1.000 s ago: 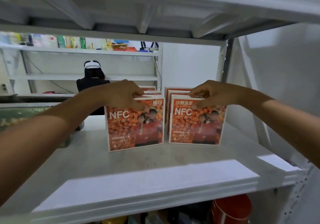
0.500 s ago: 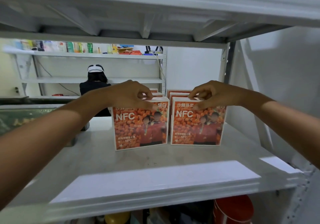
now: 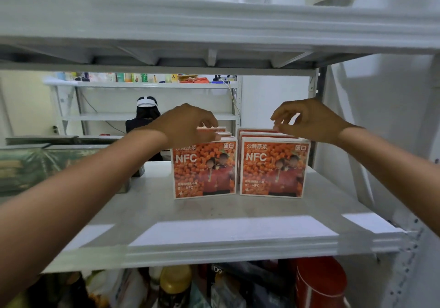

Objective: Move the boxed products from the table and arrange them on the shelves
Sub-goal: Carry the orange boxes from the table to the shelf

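While your right hand (image 3: pixel 309 122) hangs loosely curled and empty just above the right NFC box (image 3: pixel 273 167), your left hand (image 3: pixel 188 126) touches the left NFC box (image 3: pixel 204 169) beneath it; pinching or not, I cannot tell.

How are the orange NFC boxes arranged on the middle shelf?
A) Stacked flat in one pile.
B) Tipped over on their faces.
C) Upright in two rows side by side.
C: the left front box and the right front box stand upright side by side on the shelf, with more boxes lined up behind.
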